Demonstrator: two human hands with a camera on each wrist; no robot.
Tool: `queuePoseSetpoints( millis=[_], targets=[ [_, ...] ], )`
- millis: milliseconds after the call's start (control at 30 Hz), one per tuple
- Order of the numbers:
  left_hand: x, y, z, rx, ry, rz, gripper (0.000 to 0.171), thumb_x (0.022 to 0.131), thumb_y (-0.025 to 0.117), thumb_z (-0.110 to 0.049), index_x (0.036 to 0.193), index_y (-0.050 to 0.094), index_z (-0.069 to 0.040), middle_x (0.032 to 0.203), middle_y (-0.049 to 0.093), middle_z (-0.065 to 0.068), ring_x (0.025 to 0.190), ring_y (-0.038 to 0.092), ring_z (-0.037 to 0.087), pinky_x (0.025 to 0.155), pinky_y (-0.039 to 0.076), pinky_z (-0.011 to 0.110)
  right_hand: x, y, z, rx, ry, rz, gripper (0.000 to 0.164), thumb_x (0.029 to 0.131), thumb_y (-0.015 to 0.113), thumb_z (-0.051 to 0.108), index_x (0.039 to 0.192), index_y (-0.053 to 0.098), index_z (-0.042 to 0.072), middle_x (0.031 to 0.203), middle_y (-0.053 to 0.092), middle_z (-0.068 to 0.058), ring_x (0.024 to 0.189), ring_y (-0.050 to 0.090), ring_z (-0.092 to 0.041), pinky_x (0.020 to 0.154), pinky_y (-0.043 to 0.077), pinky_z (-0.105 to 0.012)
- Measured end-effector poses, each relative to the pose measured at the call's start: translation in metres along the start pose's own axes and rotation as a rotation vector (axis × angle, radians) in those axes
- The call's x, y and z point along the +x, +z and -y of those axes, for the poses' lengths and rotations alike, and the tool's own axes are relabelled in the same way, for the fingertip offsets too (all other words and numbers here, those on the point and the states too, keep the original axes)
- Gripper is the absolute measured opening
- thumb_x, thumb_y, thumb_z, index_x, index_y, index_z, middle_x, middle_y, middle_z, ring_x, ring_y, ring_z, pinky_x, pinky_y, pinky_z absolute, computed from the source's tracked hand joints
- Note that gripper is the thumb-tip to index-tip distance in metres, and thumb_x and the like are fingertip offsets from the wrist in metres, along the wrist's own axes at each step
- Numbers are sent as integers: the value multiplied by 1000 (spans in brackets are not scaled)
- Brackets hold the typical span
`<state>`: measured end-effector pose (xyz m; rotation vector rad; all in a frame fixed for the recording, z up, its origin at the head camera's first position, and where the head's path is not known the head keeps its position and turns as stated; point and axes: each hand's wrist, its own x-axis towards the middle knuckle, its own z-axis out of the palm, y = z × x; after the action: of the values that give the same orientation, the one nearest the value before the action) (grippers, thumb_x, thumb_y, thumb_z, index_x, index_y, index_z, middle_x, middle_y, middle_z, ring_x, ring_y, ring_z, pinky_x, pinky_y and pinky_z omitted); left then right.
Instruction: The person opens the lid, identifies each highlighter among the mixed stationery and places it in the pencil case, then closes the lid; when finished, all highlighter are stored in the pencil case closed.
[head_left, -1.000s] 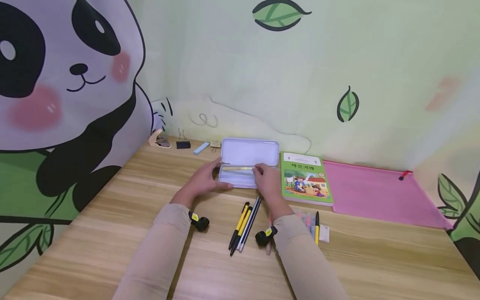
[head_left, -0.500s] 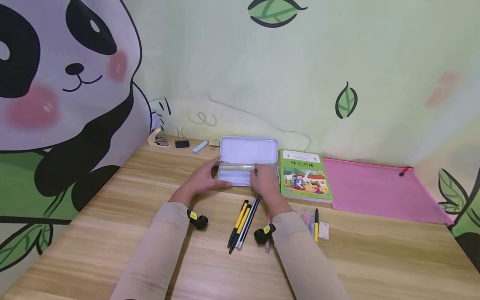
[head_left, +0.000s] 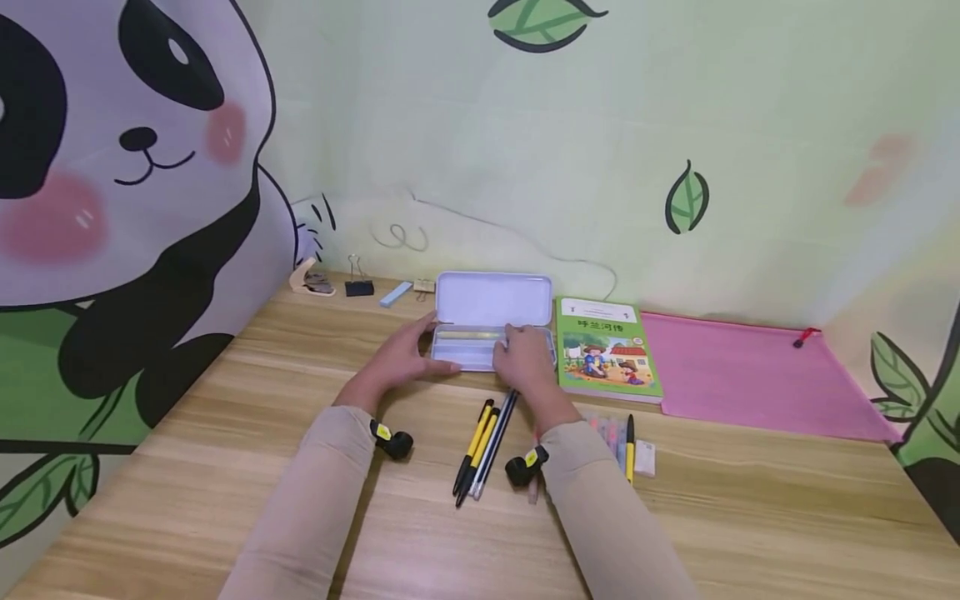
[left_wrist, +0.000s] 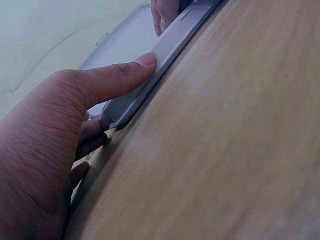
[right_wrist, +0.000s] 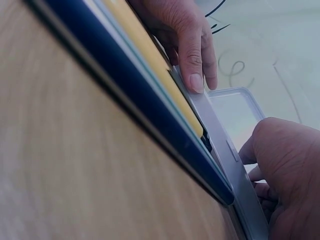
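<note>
One pale lavender, rectangular hinged pencil case [head_left: 480, 367] lies open on the wood-grain table [head_left: 420, 533], its long axis running left to right, its one raised lid [head_left: 493, 298] along the far side. One slim, yellowish stick [head_left: 468, 335] lies lengthwise in its tray, parallel to that axis. The left hand [head_left: 393, 358] holds the case's left end, thumb on the front wall, fingers round the end. The right hand [head_left: 527, 362] reaches into the tray's right half with bent fingers; whether they pinch anything I cannot tell. Nearer the person lie two yellow-and-black pens [head_left: 484, 437] beside what look like two dark, pale-striped pencils [head_left: 495, 443], all slanting away toward the right hand. One green illustrated book [head_left: 609, 350] lies just right of the case.
</note>
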<state>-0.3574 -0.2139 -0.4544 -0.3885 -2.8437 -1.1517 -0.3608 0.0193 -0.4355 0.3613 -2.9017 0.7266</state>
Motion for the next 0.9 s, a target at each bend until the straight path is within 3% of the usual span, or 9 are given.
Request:
queuePoseSetpoints(
  millis=[233,467,667,900],
  targets=[
    [-4,-1,-2,1,-29,6,122,66,86,-63,162,23,-21,159,37,8,146,33,32,119,25,55,-1,2,0,51,6,-7,49,102,49,25,143,53,0,138,56,-24,131,49,-38,111,41,-49],
    [-3,-3,-3,-12,-40,10,123,66,85,-64,162,22,-22,160,36,7,147,30,31,119,24,54,1,-1,2,135,28,-62,44,96,52,23,133,61,1,126,61,-19,118,56,-35,103,47,-46],
    [-2,-3,-1,-17,-36,1,122,65,85,-64,162,23,-24,161,35,6,147,31,31,119,24,55,0,-4,4,231,29,-123,42,94,54,31,124,65,3,118,64,-15,110,59,-32,97,49,-43],
    [-4,-1,-4,-25,-40,13,119,68,85,-61,162,22,-23,160,36,6,147,31,31,119,24,54,-6,-21,17,174,-35,-111,50,102,41,49,126,65,12,122,65,-8,116,58,-30,102,46,-45]
  ],
)
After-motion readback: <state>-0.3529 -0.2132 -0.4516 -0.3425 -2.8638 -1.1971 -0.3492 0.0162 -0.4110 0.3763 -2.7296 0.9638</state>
